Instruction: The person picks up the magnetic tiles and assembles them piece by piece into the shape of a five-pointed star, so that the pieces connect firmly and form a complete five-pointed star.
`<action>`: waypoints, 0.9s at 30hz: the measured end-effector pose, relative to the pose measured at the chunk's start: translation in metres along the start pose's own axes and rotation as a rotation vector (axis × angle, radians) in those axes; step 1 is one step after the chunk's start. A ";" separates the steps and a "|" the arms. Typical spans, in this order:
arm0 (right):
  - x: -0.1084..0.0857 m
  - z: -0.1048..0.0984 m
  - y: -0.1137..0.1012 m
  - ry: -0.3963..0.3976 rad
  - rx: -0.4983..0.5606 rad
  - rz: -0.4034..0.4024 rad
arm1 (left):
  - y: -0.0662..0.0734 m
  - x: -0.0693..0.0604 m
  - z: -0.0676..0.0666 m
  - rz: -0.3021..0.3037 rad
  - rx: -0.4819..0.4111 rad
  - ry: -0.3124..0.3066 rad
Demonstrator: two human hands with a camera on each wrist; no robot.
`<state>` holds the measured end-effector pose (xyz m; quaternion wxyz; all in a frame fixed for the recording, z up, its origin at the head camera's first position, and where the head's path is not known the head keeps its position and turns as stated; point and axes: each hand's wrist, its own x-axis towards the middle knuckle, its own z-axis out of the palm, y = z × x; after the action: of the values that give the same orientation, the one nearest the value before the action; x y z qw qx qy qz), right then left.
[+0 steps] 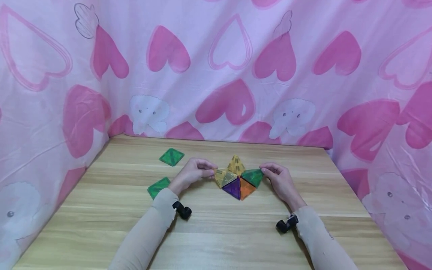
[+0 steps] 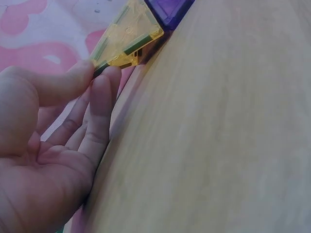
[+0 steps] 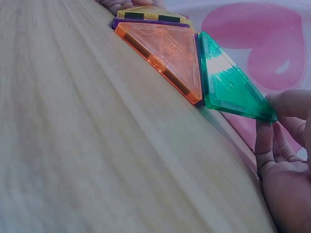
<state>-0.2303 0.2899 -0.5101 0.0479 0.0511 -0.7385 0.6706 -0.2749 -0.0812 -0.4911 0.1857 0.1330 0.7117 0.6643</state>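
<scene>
Several translucent magnetic tiles stand joined in a cluster on the table. My left hand (image 1: 194, 171) pinches the outer corner of a yellow triangle tile (image 1: 224, 177) between thumb and fingertips; the left wrist view shows this yellow tile tilted up off the wood. On the other side, my right hand (image 1: 279, 182) pinches the tip of a green triangle tile (image 3: 231, 87), also raised at its outer end. Between them, a purple tile (image 1: 233, 188) and an orange triangle tile (image 3: 167, 51) meet at the front. Another yellow tile (image 1: 236, 165) points away at the back.
Two green tiles lie apart on the left of the wooden table (image 1: 216, 232): a far one (image 1: 171, 156) and a nearer one (image 1: 158, 187), close to my left forearm. A pink heart-patterned curtain (image 1: 216, 75) encloses the back and sides.
</scene>
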 end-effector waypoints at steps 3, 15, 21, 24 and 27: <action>0.000 0.000 0.001 -0.006 0.017 -0.013 | -0.001 0.000 -0.002 -0.001 -0.005 -0.043; -0.001 0.002 0.002 -0.039 0.034 -0.013 | 0.002 -0.003 -0.008 -0.077 -0.045 -0.214; 0.000 0.001 0.000 -0.060 0.073 -0.012 | 0.005 -0.003 -0.008 -0.070 -0.038 -0.261; 0.000 0.001 0.000 -0.052 0.050 -0.012 | 0.005 -0.003 -0.008 -0.061 -0.038 -0.269; 0.000 0.001 0.001 -0.046 -0.008 -0.001 | 0.005 -0.002 -0.007 -0.056 -0.050 -0.266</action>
<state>-0.2302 0.2893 -0.5109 0.0313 0.0666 -0.7422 0.6661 -0.2760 -0.0878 -0.4857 0.3001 0.1954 0.6675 0.6528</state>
